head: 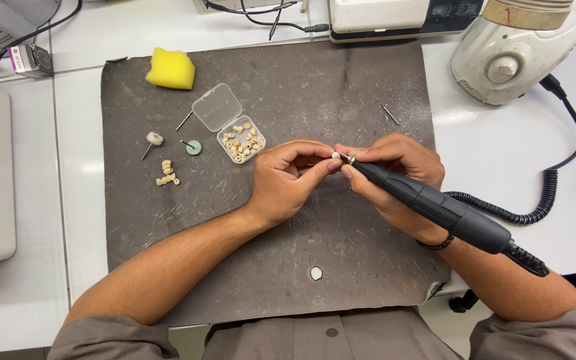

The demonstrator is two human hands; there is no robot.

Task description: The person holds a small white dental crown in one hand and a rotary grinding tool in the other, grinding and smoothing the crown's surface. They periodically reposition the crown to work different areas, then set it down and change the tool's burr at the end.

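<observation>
Yellow sponge [170,69] sits near the dark mat's [268,267] far-left corner, a green disc bur [194,147] and fluffy buff [154,139] beside it, white machine [511,50] at the bench's [501,140] far-right corner.

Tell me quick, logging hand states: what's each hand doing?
Left hand: fingers pinched shut on a small white tooth piece.
Right hand: closed around the black rotary handpiece.

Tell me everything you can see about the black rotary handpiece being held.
The black handpiece is a slim, matte, pen-shaped tool, plastic or metal by its look. It lies slanted across the right hand, which grips it like a pen, tip pointing left. Its thin metal bit meets a small white piece pinched by the left hand. A coiled black cable leaves its rear end.
</observation>
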